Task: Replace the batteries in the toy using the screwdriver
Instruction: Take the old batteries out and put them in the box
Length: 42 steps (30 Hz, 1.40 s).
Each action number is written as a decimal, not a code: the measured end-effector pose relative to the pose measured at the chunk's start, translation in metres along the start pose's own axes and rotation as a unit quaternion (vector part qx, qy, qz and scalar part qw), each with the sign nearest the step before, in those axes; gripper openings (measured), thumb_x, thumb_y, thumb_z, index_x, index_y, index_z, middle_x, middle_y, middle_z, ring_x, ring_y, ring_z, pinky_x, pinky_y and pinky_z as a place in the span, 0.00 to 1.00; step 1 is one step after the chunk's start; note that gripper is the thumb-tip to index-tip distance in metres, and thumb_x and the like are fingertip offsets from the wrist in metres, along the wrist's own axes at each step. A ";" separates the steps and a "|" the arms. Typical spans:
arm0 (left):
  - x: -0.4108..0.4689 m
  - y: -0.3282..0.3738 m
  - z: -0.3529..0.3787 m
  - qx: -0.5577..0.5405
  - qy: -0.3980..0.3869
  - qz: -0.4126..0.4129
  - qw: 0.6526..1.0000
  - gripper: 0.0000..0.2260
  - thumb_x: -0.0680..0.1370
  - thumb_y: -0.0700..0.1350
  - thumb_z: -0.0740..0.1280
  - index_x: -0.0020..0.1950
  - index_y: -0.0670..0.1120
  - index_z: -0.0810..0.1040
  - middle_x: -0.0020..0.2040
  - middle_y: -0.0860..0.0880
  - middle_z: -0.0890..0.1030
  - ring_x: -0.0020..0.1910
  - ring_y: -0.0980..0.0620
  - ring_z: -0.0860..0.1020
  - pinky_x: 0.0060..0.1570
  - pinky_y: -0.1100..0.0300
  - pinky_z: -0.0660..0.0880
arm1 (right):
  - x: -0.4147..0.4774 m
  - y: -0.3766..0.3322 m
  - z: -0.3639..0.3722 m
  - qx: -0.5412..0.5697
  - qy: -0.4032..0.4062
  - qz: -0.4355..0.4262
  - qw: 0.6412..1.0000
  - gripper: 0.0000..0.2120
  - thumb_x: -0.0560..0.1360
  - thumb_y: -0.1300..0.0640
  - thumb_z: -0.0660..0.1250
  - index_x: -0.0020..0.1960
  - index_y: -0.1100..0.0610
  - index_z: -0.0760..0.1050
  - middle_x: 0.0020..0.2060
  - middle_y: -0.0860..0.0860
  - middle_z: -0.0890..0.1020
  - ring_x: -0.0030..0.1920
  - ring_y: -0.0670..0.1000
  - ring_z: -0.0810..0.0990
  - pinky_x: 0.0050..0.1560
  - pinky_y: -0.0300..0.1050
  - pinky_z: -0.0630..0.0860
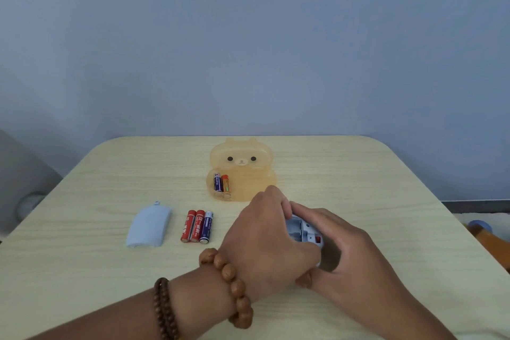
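A pale blue toy (305,230) with a small red switch lies on the table, its battery bay facing up and mostly hidden by both hands. My left hand (265,240) curls over its left side and my right hand (342,246) grips it from the right. The toy's light blue cover (149,225) lies apart to the left. Three batteries (197,226), two red and one blue, lie side by side between the cover and my hands. No screwdriver is in view.
An open translucent orange bear-shaped box (242,174) stands behind my hands with two batteries (221,183) in its lower half. The pale wooden table (372,188) ends at a blue wall. An orange and blue object (485,232) sits beyond the right edge.
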<state>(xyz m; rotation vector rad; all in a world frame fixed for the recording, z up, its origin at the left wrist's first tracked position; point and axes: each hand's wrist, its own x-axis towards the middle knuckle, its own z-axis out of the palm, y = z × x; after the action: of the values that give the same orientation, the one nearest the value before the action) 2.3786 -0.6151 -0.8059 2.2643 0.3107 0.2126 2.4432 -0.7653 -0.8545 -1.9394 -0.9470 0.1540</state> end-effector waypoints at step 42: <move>0.078 -0.067 -0.114 0.015 0.018 0.060 0.998 0.15 0.70 0.42 0.78 0.53 0.55 0.83 0.51 0.57 0.85 0.49 0.61 0.83 0.51 0.65 0.78 | 0.001 -0.009 -0.002 -0.005 -0.005 0.025 1.000 0.35 0.60 0.37 0.79 0.65 0.31 0.72 0.62 0.35 0.78 0.63 0.42 0.79 0.63 0.47 0.76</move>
<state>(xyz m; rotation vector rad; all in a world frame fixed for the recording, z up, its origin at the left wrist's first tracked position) 2.4142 -0.4685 -0.7788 2.3123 0.1989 0.3130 2.4397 -0.7636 -0.8465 -1.9744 -0.9076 0.1899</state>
